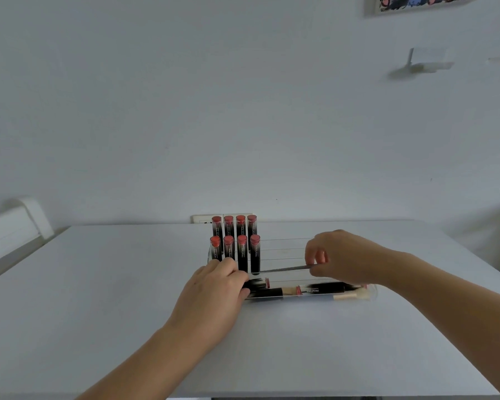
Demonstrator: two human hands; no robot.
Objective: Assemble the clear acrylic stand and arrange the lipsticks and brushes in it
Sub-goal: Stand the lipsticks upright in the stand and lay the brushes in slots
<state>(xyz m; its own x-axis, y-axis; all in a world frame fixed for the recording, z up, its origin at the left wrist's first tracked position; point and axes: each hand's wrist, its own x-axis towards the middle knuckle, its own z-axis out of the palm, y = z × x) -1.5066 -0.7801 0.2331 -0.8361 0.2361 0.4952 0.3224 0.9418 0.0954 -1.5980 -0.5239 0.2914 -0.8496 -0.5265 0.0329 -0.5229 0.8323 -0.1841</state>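
Head view, stand: the clear acrylic stand (286, 252) sits at the middle of the counter (98, 298), towards its far edge; it appears assembled, its tiers showing as faint lines.
Head view, upright lipsticks: eight lipsticks (234, 243) stand in two rows of four in the stand's left part, red ends up.
Head view, front tray: lying lipsticks (318, 290) and a pale-bristled brush (350, 296) rest lengthwise along the stand's front; their exact number cannot be told.
Head view, left hand: the left hand (214, 295) has its fingers curled round the dark end of an item lying at the tray's left end; whether a lipstick or a brush handle cannot be told.
Head view, right hand: the right hand (338, 258) pinches one end of a thin dark brush (286, 268) held nearly level above the tray, in front of the empty right tiers.
Progress (judged): assembly done and most lipsticks placed; the thin brush and the left hand's item are yet to be settled, and the right tiers are unfilled.
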